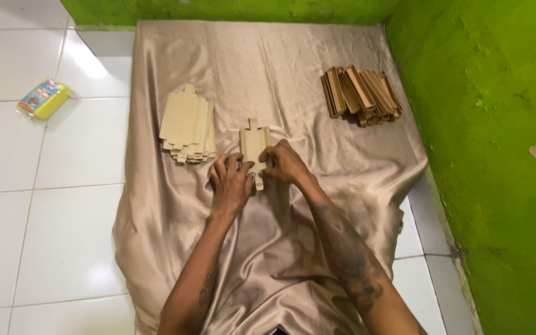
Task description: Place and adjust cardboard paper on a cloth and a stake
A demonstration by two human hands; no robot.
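A flat brown cardboard blank [254,144] lies on a beige satin cloth [280,74] in the middle of the view. My left hand [231,181] presses on its near left edge, and my right hand [285,162] grips its near right edge. Both hands have fingers curled onto the cardboard. To the left of my hands sits a stack of flat cardboard blanks [187,124]. At the far right of the cloth rests a pile of folded cardboard boxes [360,95].
The cloth covers white floor tiles [44,205]. A green wall [504,155] runs along the right side and the back. A small yellow and blue packet [44,98] lies on the tiles at the far left.
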